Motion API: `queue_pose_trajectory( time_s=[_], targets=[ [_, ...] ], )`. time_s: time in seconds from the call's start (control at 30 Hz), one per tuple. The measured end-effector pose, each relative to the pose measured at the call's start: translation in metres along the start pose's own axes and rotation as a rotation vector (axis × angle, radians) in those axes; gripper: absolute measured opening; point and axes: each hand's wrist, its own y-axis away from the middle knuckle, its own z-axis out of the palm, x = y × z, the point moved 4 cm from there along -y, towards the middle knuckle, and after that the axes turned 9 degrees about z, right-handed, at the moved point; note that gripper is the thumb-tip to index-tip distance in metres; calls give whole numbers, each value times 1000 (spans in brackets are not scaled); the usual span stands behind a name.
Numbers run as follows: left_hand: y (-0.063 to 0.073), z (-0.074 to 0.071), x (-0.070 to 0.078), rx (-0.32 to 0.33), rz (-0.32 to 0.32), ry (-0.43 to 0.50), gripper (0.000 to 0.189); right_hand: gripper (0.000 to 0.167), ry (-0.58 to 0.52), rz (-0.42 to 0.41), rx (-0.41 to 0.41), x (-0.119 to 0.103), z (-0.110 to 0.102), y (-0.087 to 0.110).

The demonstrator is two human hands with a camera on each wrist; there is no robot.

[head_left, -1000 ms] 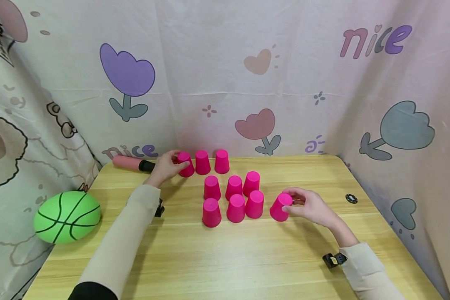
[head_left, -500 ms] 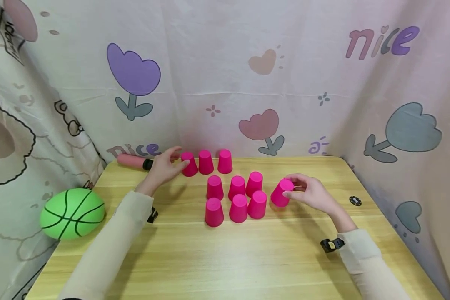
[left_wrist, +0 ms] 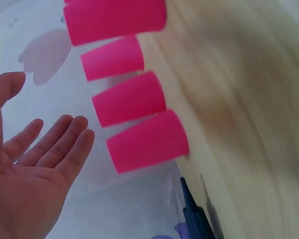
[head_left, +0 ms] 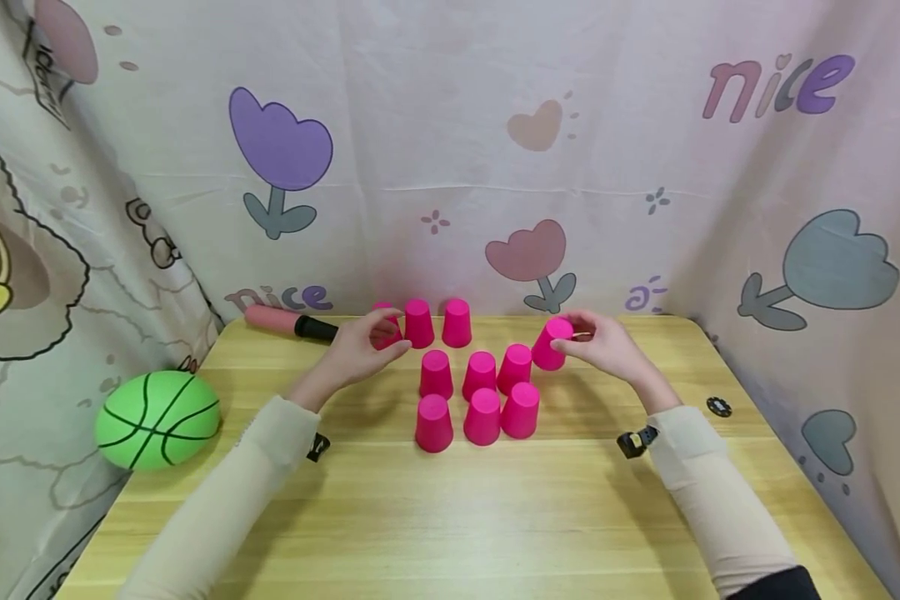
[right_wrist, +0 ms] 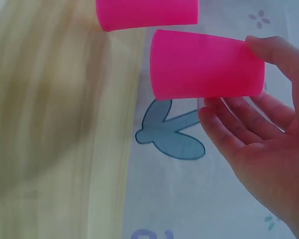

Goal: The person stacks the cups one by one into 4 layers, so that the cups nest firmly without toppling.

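Pink cups stand upside down on the wooden table, their closed ends up. My right hand (head_left: 607,346) pinches one pink cup (head_left: 551,343) between thumb and fingers. Slightly tilted, this cup is raised beside the rightmost cup (head_left: 515,368) of the middle row. In the right wrist view the thumb lies on the held cup (right_wrist: 204,64) near its closed end. My left hand (head_left: 352,354) has its fingers spread and holds nothing, partly hiding the leftmost cup of the back row, whose middle cup (head_left: 418,323) shows fully. The left wrist view shows the left palm (left_wrist: 37,174) apart from the cups.
A green ball (head_left: 157,419) with black lines lies at the table's left edge. Behind the left hand is a pink cylinder (head_left: 270,318) with a black tapered end. A black disc (head_left: 718,407) lies at the right. A printed curtain (head_left: 420,125) hangs behind the table.
My right hand has lifted its cup and carried it back and left toward the middle row. The left hand has let go of the leftmost back cup and come forward and right.
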Motion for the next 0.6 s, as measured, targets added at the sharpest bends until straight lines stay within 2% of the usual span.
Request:
queue_pose_trajectory(
  time_s=[0.07, 0.27, 0.6],
  targets=[
    [1, 6, 1, -22, 17, 13, 63, 53, -8, -11, 4, -4, 3, -10],
    [5, 23, 4, -84, 14, 53, 64, 52, -8, -47, 12, -16, 15, -37],
    [9, 43, 4, -121, 31, 90, 61, 49, 10, -61, -18, -28, 39, -70]
  ],
)
